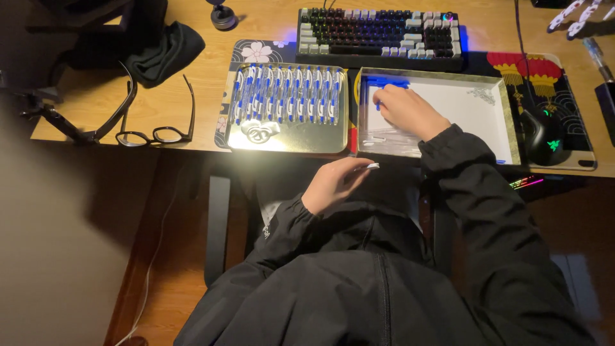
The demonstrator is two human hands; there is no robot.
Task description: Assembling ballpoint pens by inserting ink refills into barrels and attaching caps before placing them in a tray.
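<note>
My left hand (pixel 332 182) hovers just below the desk edge, pinching a small white pen part (pixel 371 166) between thumb and fingers. My right hand (pixel 405 110) reaches into a shallow white box (pixel 500 122) and rests on a cluster of blue pen parts (pixel 384 83) in its far left corner. Clear pen parts (pixel 384 138) lie in the box's near left corner, and small springs (pixel 480 94) lie at its far right. To the left, a shiny metal tray (pixel 288 138) holds a row of several assembled blue-and-white pens (pixel 288 95).
A backlit keyboard (pixel 381 32) sits behind the tray and box. A black mouse (pixel 543 133) rests on a patterned mat at the right. Black glasses (pixel 157 128) and a dark cloth (pixel 163 54) lie at the left. My dark jacket fills the foreground.
</note>
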